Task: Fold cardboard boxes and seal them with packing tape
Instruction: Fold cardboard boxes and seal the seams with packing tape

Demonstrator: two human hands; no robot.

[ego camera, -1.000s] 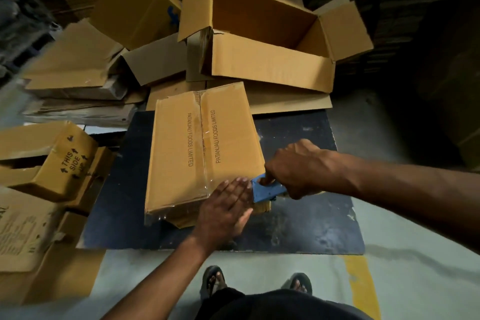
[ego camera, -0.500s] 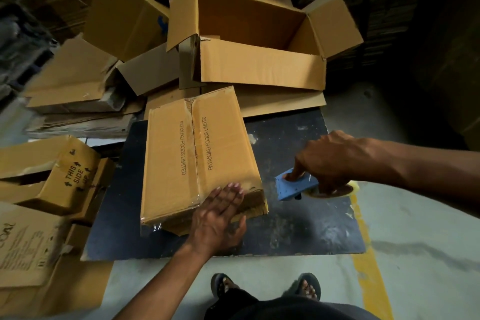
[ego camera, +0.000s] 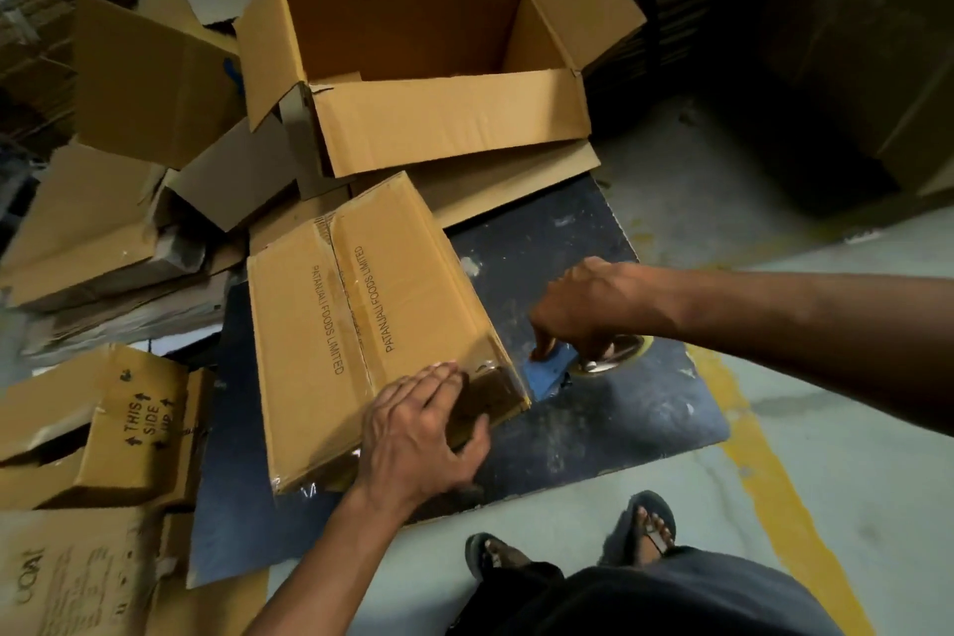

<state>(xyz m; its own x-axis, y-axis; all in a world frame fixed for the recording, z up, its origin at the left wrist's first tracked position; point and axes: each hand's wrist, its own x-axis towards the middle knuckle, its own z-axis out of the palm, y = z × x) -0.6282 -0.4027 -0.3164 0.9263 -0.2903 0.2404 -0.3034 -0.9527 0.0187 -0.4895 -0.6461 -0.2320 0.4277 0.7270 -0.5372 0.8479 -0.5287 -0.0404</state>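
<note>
The taped box (ego camera: 371, 325) is pressed under the flat, released left hand (ego camera: 418, 434). Just right of it, the blue tape dispenser (ego camera: 555, 369) is grasped by the right hand (ego camera: 588, 310).

We are looking down at a pale concrete floor (ego camera: 852, 470) with a yellow painted stripe (ego camera: 774, 485) running along it. A dark scuffed board (ego camera: 593, 243) is lying flat on that floor. A taped box (ego camera: 371, 325) printed PATANJALI FOODS LIMITED is sitting on the board, and a blue tape dispenser (ego camera: 550, 372) is resting just beside the box's near right corner. Flattened cardboard sheets (ego camera: 516, 181) are lying at the board's far edge, an open box (ego camera: 428, 67) sitting over them. More boxes are crowding the floor at left.
</note>
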